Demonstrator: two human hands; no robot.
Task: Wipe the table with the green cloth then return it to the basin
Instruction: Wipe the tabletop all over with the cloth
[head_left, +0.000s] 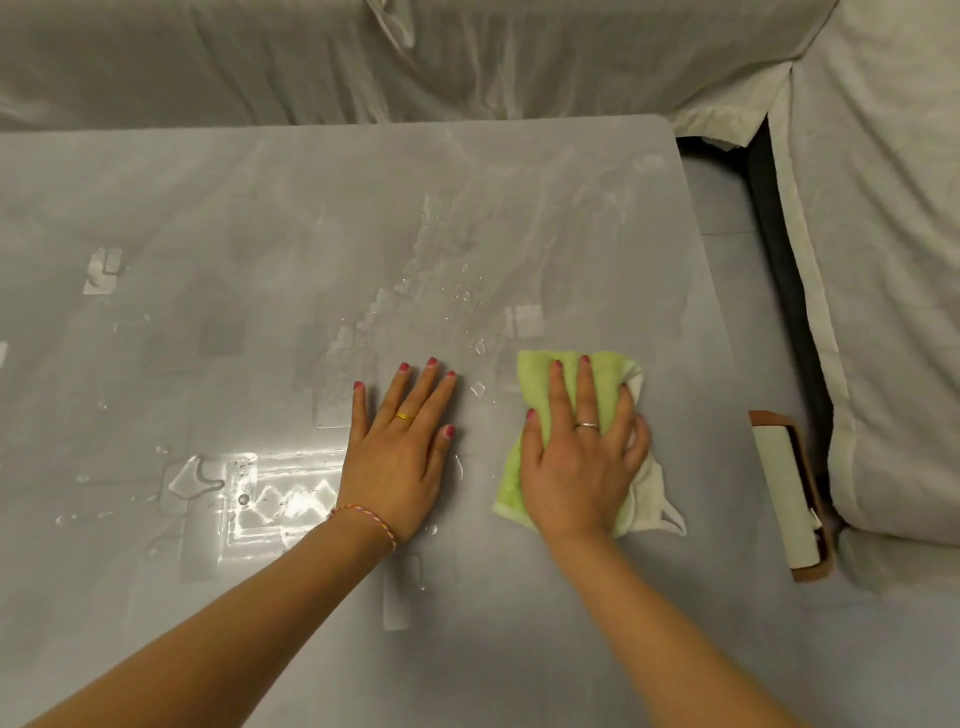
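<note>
The green cloth (537, 379), with a white underside showing at its right edge, lies flat on the grey table (208, 208) near the right side. My right hand (582, 457) presses down on it, fingers spread over the cloth. My left hand (400, 447) rests flat on the bare tabletop just left of the cloth, fingers apart and holding nothing. Water drops and wet streaks (447, 291) cover the table beyond both hands. The basin is out of sight.
A white draped sheet (467, 62) runs behind the table and down the right side. A brown holder with a white roll (784, 493) sits off the table's right edge. Pale tape patches (101, 270) dot the tabletop. A bright light reflection (270, 493) lies left of my left wrist.
</note>
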